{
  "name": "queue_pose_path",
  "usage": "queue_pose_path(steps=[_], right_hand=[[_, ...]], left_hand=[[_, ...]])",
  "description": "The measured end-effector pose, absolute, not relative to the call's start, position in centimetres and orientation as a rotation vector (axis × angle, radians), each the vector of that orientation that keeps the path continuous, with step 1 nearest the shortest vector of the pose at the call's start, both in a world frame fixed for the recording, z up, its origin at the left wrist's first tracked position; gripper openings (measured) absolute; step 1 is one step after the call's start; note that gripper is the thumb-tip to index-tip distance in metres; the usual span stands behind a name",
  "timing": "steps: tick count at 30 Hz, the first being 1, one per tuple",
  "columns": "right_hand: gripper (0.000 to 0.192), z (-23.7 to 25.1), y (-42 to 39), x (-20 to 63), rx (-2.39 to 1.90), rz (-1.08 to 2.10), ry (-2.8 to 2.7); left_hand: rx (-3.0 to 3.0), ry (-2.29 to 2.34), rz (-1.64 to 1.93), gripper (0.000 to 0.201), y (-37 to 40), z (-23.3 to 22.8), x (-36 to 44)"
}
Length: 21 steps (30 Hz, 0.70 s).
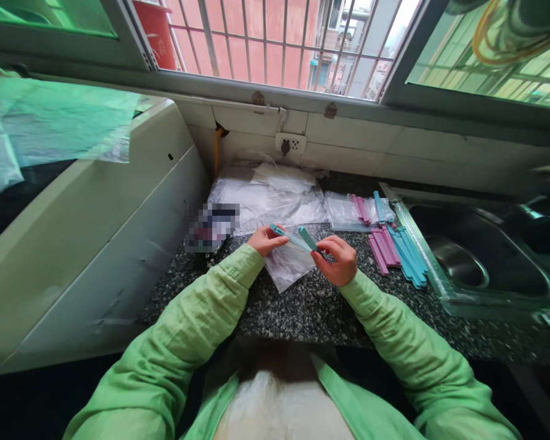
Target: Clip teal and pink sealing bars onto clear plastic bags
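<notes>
Hands meet over the speckled dark counter [311,305], just in front of my chest. My left hand [264,239] is closed in a pinch, thumb over fingers, on one end of a teal sealing clip [293,237]. My right hand [338,260] is likewise closed, fingers curled on the clip's other end. The clip runs slantwise between both hands, its left end slightly higher in the view. A clear plastic bag [289,266] hangs from the clip and drapes down to the counter between my wrists; I cannot tell whether the clip is fully shut on it. Right of my right hand, a loose heap of pink and blue clips [396,250] lies on the counter, touching the rim of the steel sink [440,287]. Behind that heap, a flat bag containing more clips [362,211] lies near the tiled wall. A pile of clear bags [270,198] is spread behind my hands, below the wall socket [290,144]. A blurred object [211,227] sits left of the pile. A white appliance [96,232] stands against the counter's left edge.
</notes>
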State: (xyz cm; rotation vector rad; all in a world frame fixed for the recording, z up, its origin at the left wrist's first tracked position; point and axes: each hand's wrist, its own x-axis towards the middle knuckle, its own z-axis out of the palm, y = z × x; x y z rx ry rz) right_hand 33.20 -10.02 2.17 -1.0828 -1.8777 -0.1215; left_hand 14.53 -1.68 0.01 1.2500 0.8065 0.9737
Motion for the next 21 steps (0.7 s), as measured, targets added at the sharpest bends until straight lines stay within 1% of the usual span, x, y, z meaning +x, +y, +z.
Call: queue_pose_path(steps=[9, 16, 21], right_hand=[[0.004, 2.3, -9.9, 33.4, -1.042, -0.154, -1.844], [0.006, 2.4, -9.8, 33.6, -1.009, -0.170, -1.826], [0.007, 2.4, -9.8, 33.7, -1.005, -0.182, -1.823]], left_hand=[[1.152, 0.853, 1.032, 0.043, -1.5, -0.1, 14.6], [1.114, 0.934, 1.059, 0.034, -1.7, 1.1, 14.5], [1.062, 0.956, 1.081, 0.031, -1.6, 1.0, 14.5]])
